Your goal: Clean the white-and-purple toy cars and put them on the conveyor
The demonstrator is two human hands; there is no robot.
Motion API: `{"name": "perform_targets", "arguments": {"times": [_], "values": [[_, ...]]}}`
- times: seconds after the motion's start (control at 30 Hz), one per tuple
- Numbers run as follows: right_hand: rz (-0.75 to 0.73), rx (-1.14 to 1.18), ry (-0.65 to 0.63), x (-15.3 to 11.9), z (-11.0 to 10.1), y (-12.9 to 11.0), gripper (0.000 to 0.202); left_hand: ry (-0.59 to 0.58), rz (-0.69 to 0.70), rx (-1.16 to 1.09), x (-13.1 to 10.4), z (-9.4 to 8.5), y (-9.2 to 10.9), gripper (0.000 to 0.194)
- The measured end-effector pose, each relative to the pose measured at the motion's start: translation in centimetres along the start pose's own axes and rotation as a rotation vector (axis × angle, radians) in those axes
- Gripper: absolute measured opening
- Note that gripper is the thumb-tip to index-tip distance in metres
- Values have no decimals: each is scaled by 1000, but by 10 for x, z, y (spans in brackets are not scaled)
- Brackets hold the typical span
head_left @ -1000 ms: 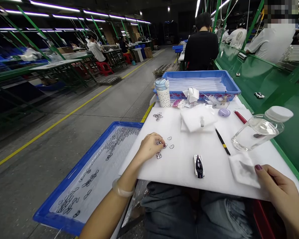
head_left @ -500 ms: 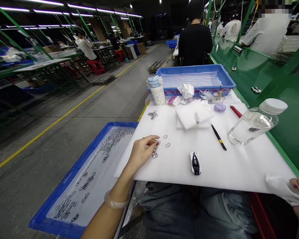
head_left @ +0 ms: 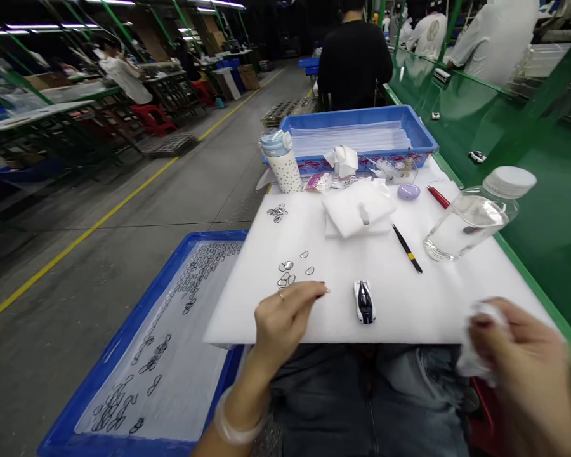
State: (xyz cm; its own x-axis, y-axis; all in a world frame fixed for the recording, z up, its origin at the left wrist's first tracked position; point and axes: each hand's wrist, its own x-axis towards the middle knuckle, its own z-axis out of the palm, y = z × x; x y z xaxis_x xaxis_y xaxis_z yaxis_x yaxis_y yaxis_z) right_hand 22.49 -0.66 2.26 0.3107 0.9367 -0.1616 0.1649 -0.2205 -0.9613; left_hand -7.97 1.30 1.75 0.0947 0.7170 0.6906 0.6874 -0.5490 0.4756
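Note:
My left hand (head_left: pixel 285 317) is above the front of the white foam-topped table, thumb and forefinger pinched together. Whatever is between the fingertips is too small to make out. Just behind it lie several small clear pieces with dark rims (head_left: pixel 287 278). A white and black toy car (head_left: pixel 364 302) rests on the foam to the right of the fingertips, apart from them. My right hand (head_left: pixel 528 355), blurred, grips a crumpled white cloth (head_left: pixel 480 343) off the table's front right.
Tweezers (head_left: pixel 406 248), a clear bottle (head_left: pixel 476 216), a red pen (head_left: pixel 438 197) and folded white foam sheets (head_left: pixel 359 206) lie on the table (head_left: pixel 247 304). A dotted tumbler (head_left: pixel 284 162) and blue bin (head_left: pixel 361 117) stand behind. At left is a blue tray (head_left: pixel 124 343) of rimmed pieces.
My left hand has lifted off the rimmed pieces and come right and nearer, fingers pinched. My right hand has brought the white cloth inward from the right edge. The view has shifted slightly.

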Motion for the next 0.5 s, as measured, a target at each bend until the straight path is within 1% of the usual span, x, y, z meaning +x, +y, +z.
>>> {"name": "perform_targets", "arguments": {"times": [0.07,0.1,0.13,0.17,0.23,0.27,0.3,0.37,0.43,0.47,0.5], "values": [[90,100,-459,-15,38,-14,52,-2,105,-64,-5,16,21,28],[117,167,-593,-19,55,-18,54,-13,134,-98,-7,23,30,31],[151,251,-673,-22,68,-20,54,-23,151,-135,-10,29,37,34],[183,337,-705,-24,78,-21,53,-29,158,-177,-12,34,42,36],[238,493,-672,-26,88,-20,49,1,144,-279,-18,44,49,40],[251,543,-647,-27,90,-19,49,33,100,-339,-21,47,52,41],[253,572,-627,-29,91,-19,48,67,21,-408,-23,51,54,39],[228,591,-594,-33,91,-17,48,107,-209,-573,-28,58,58,30],[195,590,-563,-36,93,-16,47,101,-427,-752,-32,63,60,19],[181,586,-554,-37,95,-15,46,94,-494,-832,-34,65,60,16],[169,582,-543,-37,97,-15,45,91,-533,-898,-36,67,60,15]]}}
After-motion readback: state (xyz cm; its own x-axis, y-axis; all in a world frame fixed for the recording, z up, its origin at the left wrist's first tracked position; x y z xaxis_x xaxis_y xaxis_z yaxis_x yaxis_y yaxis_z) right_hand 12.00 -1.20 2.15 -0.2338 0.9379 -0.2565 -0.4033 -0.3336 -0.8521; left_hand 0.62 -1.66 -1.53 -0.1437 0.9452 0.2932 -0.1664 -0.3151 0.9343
